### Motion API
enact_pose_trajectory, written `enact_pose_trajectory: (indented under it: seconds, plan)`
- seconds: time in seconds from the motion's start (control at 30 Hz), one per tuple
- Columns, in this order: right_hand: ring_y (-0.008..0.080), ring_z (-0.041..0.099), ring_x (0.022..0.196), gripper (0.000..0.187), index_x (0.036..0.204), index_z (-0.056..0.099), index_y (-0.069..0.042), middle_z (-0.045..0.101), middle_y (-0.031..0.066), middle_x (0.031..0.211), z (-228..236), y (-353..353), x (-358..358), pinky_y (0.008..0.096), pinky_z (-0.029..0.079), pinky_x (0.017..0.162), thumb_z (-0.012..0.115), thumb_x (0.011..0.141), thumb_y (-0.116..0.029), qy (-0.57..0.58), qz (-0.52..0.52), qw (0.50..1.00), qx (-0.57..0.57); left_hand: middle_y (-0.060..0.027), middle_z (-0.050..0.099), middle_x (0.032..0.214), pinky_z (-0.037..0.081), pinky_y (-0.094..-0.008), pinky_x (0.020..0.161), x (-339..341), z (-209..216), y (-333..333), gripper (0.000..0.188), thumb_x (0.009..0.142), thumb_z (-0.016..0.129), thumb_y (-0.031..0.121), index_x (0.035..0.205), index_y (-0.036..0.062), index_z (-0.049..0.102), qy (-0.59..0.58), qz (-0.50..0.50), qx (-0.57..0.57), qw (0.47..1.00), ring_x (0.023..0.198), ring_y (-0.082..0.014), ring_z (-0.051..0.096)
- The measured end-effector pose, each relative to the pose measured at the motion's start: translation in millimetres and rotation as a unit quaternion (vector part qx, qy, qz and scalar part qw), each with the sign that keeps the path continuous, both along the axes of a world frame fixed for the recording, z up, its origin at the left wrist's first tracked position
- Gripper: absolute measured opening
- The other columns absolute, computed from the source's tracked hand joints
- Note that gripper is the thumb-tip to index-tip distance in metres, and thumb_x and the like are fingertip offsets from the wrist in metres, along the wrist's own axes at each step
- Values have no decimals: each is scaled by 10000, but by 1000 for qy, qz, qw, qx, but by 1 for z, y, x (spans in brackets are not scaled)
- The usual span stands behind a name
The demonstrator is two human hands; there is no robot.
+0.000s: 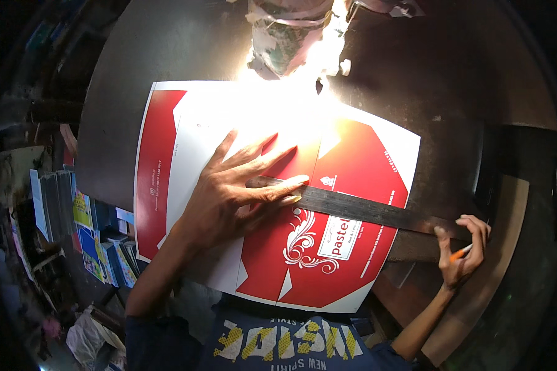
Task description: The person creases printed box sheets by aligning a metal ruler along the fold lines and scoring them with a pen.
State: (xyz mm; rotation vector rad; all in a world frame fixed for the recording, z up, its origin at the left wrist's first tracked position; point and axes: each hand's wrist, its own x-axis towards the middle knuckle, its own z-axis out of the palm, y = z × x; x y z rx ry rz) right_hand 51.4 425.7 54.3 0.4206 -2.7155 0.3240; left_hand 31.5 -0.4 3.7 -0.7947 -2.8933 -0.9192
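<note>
A large red and white printed cardboard sheet (353, 161) lies in front of me, with a dark flat metal ruler (359, 208) slanting across its right half. My left hand (229, 185) is spread flat over the sheet, its thumb side pressing the ruler's left end down. Beyond the sheet's right edge, my right hand (464, 253) is closed at the ruler's far right end, thumb and fingertips touching it. A slim orange pen-like tool (462, 253) is tucked in that hand. Whether it is a pen or a knife cannot be made out.
A bright lamp (291, 80) glares over the sheet's far edge and washes out its print. The dark tabletop (124, 111) extends around the sheet. Stacked books or booklets (99, 235) stand at the left, below them a white plastic bag (90, 337). A brown board (501, 247) lies at the right.
</note>
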Motion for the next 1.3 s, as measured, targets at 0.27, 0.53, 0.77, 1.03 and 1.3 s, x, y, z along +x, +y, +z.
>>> enact_pose_trajectory:
  seconds: [0.27,0.53,0.77,1.03,1.3]
  plan:
    - [290,581,904,431,1056,746,13,705,108,996,-26,-9,7,394,459,799,868,741,-255,-13,99,995,-16,-65,580,1453,189,-623,1202,4,-2,-2,402,851,775,318,1245,356,705,-2,2,-13,1000,1407,-300,474]
    - [217,564,866,328,990,776,-46,690,28,947,-33,-6,5,368,431,703,854,794,-297,19,108,994,-3,-95,587,1440,191,-620,1201,5,1,-1,375,860,765,317,1232,323,718,-18,16,-3,1000,1376,-303,508]
    - [204,566,881,314,1002,775,-51,693,17,942,-32,-4,6,361,422,727,839,817,-297,16,97,995,-7,-91,636,1373,206,-619,1212,3,2,3,355,795,800,368,1146,356,749,-9,38,-10,999,1349,-319,534]
    - [196,565,902,329,1010,773,-51,706,18,971,-38,5,9,363,423,737,831,821,-314,6,103,995,-12,-92,635,1375,182,-633,1215,5,-2,3,336,820,786,377,1153,361,745,-20,36,0,999,1360,-313,524]
    - [192,565,910,323,1013,770,-46,698,13,956,-34,4,7,363,422,754,829,824,-302,5,112,994,-8,-90,636,1372,172,-647,1212,5,-1,3,313,829,786,374,1140,361,750,-22,38,-6,999,1366,-324,516]
